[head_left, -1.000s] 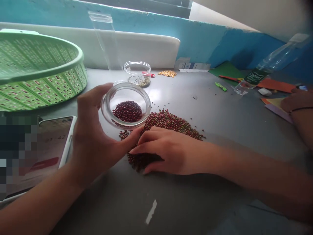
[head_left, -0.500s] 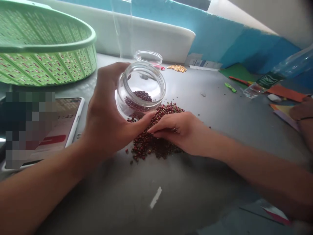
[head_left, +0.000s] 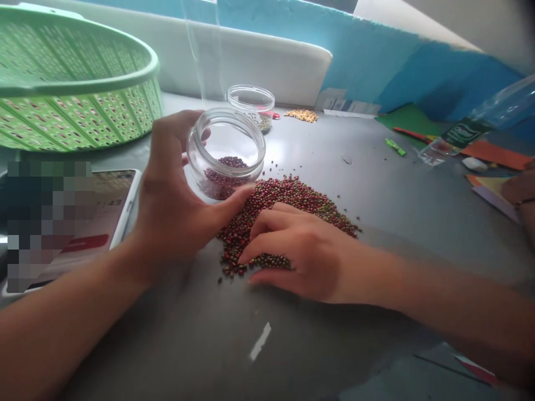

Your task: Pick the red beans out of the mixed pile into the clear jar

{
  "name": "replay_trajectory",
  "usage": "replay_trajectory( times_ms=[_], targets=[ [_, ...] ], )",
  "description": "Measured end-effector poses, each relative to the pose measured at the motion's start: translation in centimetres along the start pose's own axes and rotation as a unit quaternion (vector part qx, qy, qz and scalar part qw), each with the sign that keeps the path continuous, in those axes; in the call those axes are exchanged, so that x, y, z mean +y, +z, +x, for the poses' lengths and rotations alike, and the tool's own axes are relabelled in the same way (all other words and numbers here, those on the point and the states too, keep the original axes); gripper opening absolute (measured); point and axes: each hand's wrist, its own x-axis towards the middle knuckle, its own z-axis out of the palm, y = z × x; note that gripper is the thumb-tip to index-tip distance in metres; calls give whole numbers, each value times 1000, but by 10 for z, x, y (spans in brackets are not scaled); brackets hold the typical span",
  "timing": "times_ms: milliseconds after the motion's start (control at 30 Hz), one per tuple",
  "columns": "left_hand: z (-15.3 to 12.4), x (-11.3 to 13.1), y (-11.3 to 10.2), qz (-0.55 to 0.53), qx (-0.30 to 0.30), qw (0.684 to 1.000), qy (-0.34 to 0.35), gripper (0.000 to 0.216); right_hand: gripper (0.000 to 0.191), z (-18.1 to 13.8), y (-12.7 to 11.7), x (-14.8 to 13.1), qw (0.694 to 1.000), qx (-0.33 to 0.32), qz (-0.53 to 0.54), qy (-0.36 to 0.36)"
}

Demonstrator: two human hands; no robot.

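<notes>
My left hand [head_left: 175,211] grips a small clear glass jar [head_left: 225,153], tilted toward me, with dark red beans in its bottom. Right below the jar a heap of mixed red and green beans [head_left: 288,206] lies on the grey table [head_left: 343,312]. My right hand [head_left: 301,253] rests on the near edge of the heap, fingers stretched and slightly apart over the beans, fingertips pointing left. Whether any bean is between the fingertips I cannot see.
A green perforated basket [head_left: 75,83] stands at the back left, a phone [head_left: 100,223] lies left of my left hand. A second clear jar [head_left: 251,103], a small yellow pile [head_left: 301,115], a plastic bottle [head_left: 480,120] and coloured papers [head_left: 489,156] sit farther back. Another person's hand [head_left: 520,192] shows at the right edge.
My right hand has slid back toward me over the heap, from a pinch near the jar to flat fingers. The jar stays tilted in my left hand, shifted slightly left.
</notes>
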Motion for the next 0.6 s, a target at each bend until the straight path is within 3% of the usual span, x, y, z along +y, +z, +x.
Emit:
replay_trajectory(
  times_ms=[267, 433, 500, 600],
  targets=[
    [3, 4, -2, -4, 14, 1000, -7, 83, 13, 12, 21, 12, 999, 4, -3, -42],
    [6, 1, -9, 41, -35, 999, 10, 80, 20, 9, 15, 7, 995, -3, -52, -86],
    [9, -3, -14, 55, -79, 995, 38, 80, 20, 7, 3, 3, 994, 59, -32, -90],
    [15, 0, -23, 59, -159, 983, 77, 79, 15, 9, -21, 2, 974, 221, -8, -44]
  ],
)
